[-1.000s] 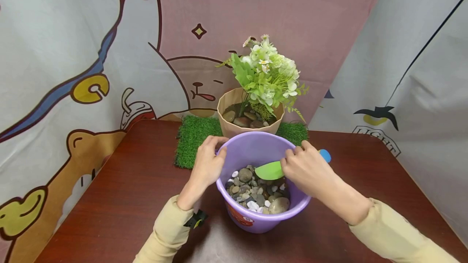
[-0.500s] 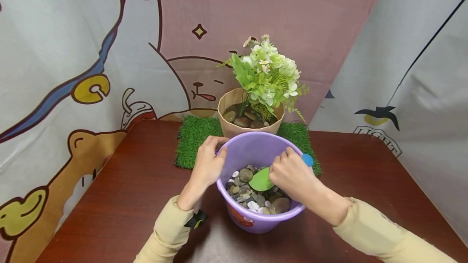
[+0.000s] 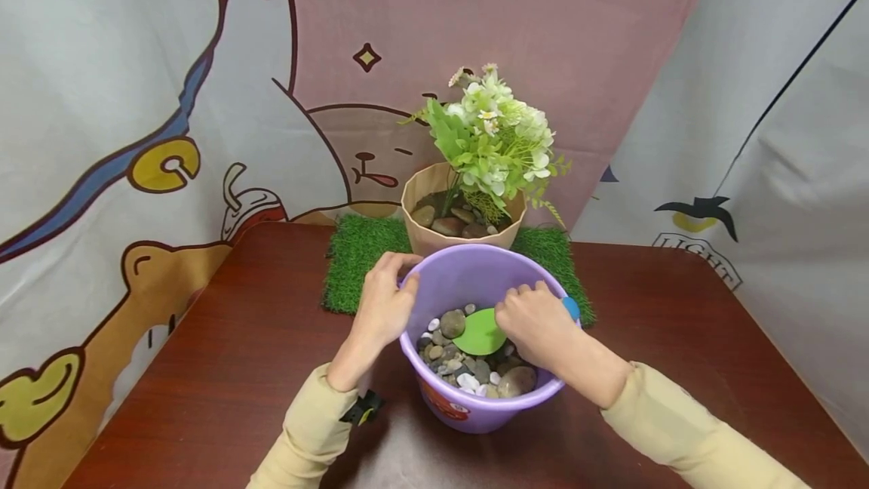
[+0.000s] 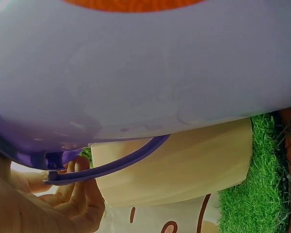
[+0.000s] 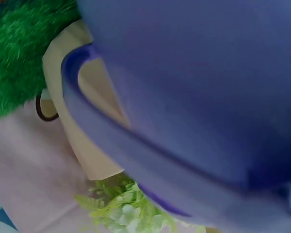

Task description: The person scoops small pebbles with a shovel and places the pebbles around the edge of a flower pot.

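A purple bucket (image 3: 468, 419) stands on the table, holding grey, brown and white stones (image 3: 444, 359). My left hand (image 3: 383, 300) grips its left rim; in the left wrist view those fingers (image 4: 77, 189) curl beside the bucket's purple handle (image 4: 111, 169). Over the bucket's right side, my right hand (image 3: 539, 327) grips a toy shovel with a green blade (image 3: 480, 332) and a blue handle end (image 3: 571, 309). The blade lies low over the stones, overlapping them. In the right wrist view the bucket's outer wall (image 5: 199, 87) fills much of the picture and hides the shovel.
Behind the bucket, a beige pot (image 3: 462, 241) with stones and white-green flowers (image 3: 502, 138) stands on a green grass mat (image 3: 363, 262). The brown table (image 3: 231, 368) reaches back to a printed cloth backdrop (image 3: 543, 13).
My right hand has moved left and down into the bucket, taking the shovel blade left and lower over the stones. The left hand has stayed at the rim.
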A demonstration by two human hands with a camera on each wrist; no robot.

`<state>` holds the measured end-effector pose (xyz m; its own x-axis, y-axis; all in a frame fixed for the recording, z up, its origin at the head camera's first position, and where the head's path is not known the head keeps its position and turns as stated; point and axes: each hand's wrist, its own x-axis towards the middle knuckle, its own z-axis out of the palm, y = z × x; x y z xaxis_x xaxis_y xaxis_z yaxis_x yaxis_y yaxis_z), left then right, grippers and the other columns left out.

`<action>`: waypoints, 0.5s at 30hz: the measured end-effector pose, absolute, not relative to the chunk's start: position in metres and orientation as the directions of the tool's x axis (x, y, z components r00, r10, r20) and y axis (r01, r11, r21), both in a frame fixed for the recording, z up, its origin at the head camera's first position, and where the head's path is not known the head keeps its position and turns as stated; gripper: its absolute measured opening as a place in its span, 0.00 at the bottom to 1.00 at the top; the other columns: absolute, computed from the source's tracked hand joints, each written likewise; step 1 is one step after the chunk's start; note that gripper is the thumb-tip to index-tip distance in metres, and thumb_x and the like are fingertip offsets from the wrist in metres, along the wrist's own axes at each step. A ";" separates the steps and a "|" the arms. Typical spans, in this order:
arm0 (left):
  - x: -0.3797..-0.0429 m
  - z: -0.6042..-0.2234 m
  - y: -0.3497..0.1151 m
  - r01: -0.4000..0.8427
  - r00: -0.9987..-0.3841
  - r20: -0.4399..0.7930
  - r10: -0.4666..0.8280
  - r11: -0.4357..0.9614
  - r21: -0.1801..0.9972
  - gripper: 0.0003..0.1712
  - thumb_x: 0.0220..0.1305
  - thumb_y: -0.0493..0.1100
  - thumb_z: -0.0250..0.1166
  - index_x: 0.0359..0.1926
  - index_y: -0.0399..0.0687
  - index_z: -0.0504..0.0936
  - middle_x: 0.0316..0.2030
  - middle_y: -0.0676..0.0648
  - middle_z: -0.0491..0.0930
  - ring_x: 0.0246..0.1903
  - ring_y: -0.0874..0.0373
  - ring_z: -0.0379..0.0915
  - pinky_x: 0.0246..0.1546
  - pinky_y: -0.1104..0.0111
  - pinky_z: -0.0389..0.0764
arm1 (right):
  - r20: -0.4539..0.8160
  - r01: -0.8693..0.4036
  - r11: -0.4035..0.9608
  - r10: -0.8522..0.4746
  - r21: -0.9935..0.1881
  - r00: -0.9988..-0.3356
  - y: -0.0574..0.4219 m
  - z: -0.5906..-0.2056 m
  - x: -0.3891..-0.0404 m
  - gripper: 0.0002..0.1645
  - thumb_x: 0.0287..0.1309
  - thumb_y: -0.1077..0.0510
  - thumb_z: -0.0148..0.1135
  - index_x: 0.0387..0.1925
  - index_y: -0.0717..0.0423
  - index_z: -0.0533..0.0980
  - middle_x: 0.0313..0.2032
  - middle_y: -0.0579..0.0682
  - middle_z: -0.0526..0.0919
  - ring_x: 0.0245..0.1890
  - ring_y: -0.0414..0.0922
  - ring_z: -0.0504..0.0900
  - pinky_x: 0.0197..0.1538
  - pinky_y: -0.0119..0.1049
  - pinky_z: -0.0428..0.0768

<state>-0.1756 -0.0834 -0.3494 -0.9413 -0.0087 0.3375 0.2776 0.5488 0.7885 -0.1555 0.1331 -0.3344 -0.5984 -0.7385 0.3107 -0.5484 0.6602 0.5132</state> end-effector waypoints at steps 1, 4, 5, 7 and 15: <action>-0.176 -0.349 -0.083 0.277 -0.942 0.337 -0.009 0.549 0.789 0.15 0.62 0.37 0.56 0.48 0.41 0.81 0.43 0.42 0.79 0.42 0.50 0.76 0.46 0.58 0.76 | 0.308 -0.555 0.668 -0.733 0.495 -0.607 0.133 -0.334 -0.155 0.10 0.29 0.64 0.70 0.14 0.55 0.74 0.15 0.51 0.72 0.16 0.48 0.71 0.21 0.40 0.65; -0.176 -0.349 -0.083 0.273 -0.944 0.330 -0.007 0.548 0.791 0.15 0.62 0.38 0.56 0.48 0.41 0.81 0.43 0.43 0.79 0.42 0.50 0.76 0.46 0.58 0.76 | 0.305 -0.568 0.677 -0.727 0.468 -0.615 0.134 -0.334 -0.155 0.10 0.31 0.66 0.69 0.14 0.56 0.73 0.15 0.51 0.73 0.17 0.49 0.71 0.21 0.40 0.66; -0.176 -0.349 -0.083 0.272 -0.944 0.330 -0.007 0.548 0.791 0.15 0.62 0.38 0.56 0.48 0.41 0.81 0.43 0.43 0.79 0.42 0.50 0.76 0.46 0.58 0.76 | 0.303 -0.572 0.678 -0.727 0.462 -0.617 0.134 -0.334 -0.155 0.10 0.31 0.66 0.69 0.15 0.57 0.73 0.15 0.51 0.73 0.17 0.49 0.71 0.21 0.40 0.66; -0.175 -0.349 -0.083 0.273 -0.943 0.332 -0.009 0.546 0.792 0.15 0.62 0.38 0.56 0.48 0.41 0.81 0.43 0.43 0.79 0.42 0.50 0.76 0.46 0.58 0.76 | 0.299 -0.578 0.677 -0.728 0.456 -0.617 0.135 -0.334 -0.155 0.10 0.32 0.67 0.69 0.15 0.57 0.73 0.16 0.51 0.73 0.17 0.49 0.71 0.22 0.40 0.66; -0.177 -0.350 -0.084 0.276 -0.941 0.337 -0.012 0.546 0.791 0.15 0.62 0.37 0.56 0.49 0.41 0.81 0.44 0.42 0.79 0.42 0.50 0.76 0.46 0.58 0.76 | 0.245 -0.620 0.658 -0.745 0.428 -0.620 0.134 -0.333 -0.156 0.09 0.37 0.67 0.68 0.18 0.57 0.74 0.18 0.52 0.75 0.20 0.49 0.72 0.24 0.41 0.67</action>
<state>-0.1767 -0.0838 -0.3502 -0.9412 -0.0124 0.3375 0.2763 0.5465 0.7906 -0.1561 0.1342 -0.3326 -0.6205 -0.7449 0.2453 -0.6201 0.6575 0.4279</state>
